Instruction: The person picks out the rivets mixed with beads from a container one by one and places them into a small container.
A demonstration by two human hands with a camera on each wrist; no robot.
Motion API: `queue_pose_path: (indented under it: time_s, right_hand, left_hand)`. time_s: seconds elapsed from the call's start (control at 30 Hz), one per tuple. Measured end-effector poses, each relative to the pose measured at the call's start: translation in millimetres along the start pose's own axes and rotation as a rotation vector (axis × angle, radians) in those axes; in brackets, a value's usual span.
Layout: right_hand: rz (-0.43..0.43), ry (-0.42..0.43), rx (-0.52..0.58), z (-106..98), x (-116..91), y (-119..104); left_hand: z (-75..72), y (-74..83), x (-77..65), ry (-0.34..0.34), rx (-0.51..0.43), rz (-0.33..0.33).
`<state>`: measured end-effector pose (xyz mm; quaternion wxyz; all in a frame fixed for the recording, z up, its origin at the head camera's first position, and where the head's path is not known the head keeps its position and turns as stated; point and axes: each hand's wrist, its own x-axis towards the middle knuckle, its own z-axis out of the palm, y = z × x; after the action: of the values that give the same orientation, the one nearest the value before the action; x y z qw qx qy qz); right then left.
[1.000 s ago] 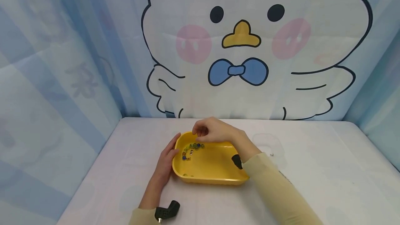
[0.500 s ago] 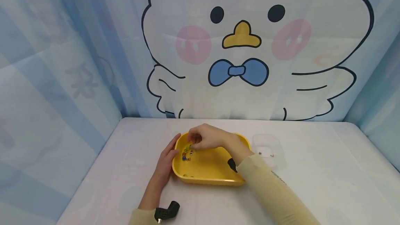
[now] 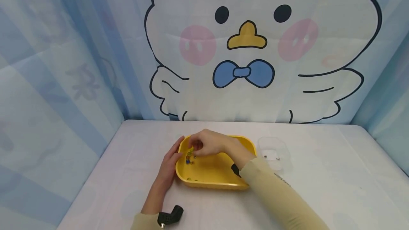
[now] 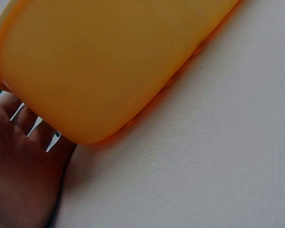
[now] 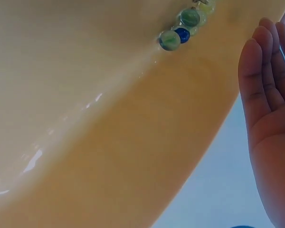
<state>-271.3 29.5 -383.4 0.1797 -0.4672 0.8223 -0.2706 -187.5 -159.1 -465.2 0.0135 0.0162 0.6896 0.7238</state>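
A shallow yellow tray (image 3: 217,173) stands on the table. Several small glass marbles (image 3: 187,161) lie inside its left end, along with tiny metallic and orange bits. In the right wrist view, green and blue marbles (image 5: 170,41) touch one another. My left hand (image 3: 167,166) rests along the tray's left outer side, fingers nearly straight, thumb at the rim. Over the tray's far-left part is my right hand (image 3: 207,143), fingers pointing down to the marbles. Thumb and index tips are close together there; whether they pinch a marble is hidden.
A clear plastic box (image 3: 274,152) stands to the right of the tray, with two tiny shiny things in it. Printed cloth (image 3: 243,105) hangs behind the table. Black wrist devices (image 3: 170,215) are on both forearms.
My right hand has come down from the tray's far rim and moved slightly left and nearer, over the marbles. My left hand and the tray stay put.
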Motion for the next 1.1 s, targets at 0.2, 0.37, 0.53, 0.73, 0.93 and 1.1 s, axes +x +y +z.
queue_pose_path:
  time_s: [0.2,0.37,0.53,0.73,0.93,1.1]
  right_hand:
    - [0.006,-0.024,-0.03,3,1,1]
    - [0.01,-0.048,-0.022,5,2,2]
    - [0.026,-0.067,-0.018,7,3,3]
    - [0.048,-0.095,-0.034,11,6,5]
    - [0.067,-0.122,-0.038,16,8,4]
    - [0.052,-0.144,-0.057,20,9,6]
  left_hand:
    - [-0.1,-0.1,0.2,-0.004,-0.008,0.005]
    - [-0.2,0.4,0.5,-0.005,-0.002,0.015]
    - [-0.5,1.2,1.1,-0.008,0.002,0.021]
    - [-1.3,1.2,1.8,-0.006,0.004,0.024]
    - [-1.8,0.1,0.7,-0.007,0.001,0.02]
    - [-1.1,-0.7,-0.3,-0.005,0.007,0.014]
